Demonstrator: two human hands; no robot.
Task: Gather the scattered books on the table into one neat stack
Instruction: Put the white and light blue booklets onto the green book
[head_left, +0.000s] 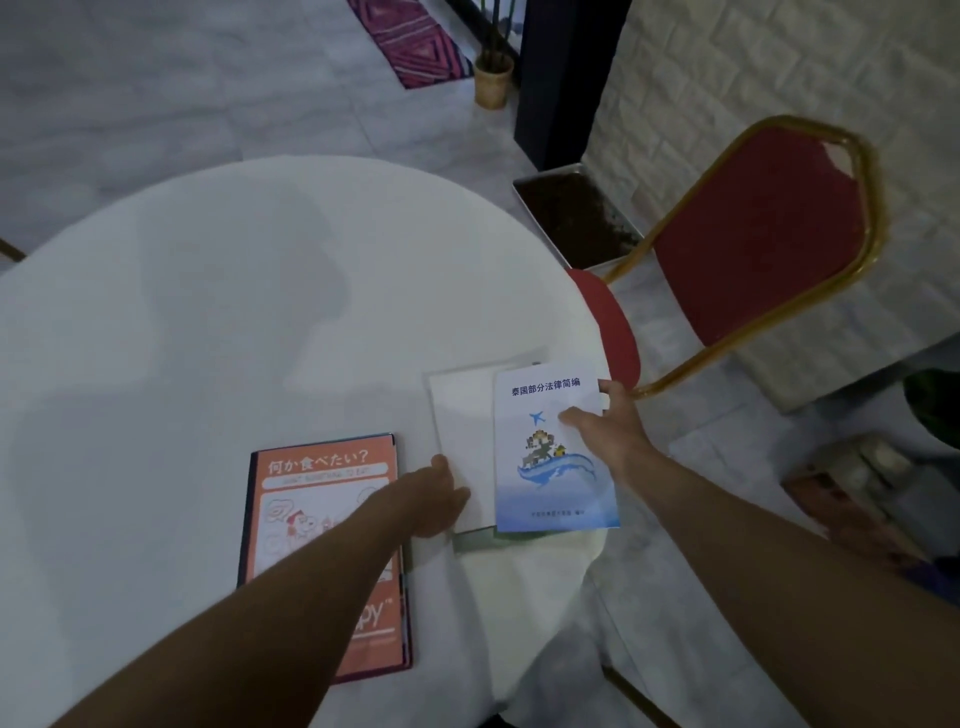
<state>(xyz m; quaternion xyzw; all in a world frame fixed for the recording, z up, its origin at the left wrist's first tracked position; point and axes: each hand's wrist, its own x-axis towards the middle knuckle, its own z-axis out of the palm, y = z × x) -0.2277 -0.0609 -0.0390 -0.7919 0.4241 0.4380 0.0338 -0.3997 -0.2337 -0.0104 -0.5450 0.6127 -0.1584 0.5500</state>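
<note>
in the head view, a round tabletop (208, 312) under a white cloth carried the books near its right edge. the right hand (608, 431) gripped a blue and white booklet (553, 457) at its right edge, thumb pressed on the cover and the other fingers (605, 387) curled round the top corner, so the hand was closed on it. this booklet, with chinese characters, a small plane and a wave picture on its cover, lay partly over a plain white book (462, 426), covering that book's right side. the left hand (436, 493) rested flat on the white book's lower left corner, fingers stretched out and loose, grasping nothing. just to the left, apart from the pair, an orange book (322, 519) with japanese lettering and a cartoon dog lay flat, the left forearm crossing over its lower half. beyond the tabletop's right rim stood a red chair (753, 234) with a gold frame, and behind it a metal tray (571, 218) of dark soil sat on the floor near a small potted plant (493, 78).
</note>
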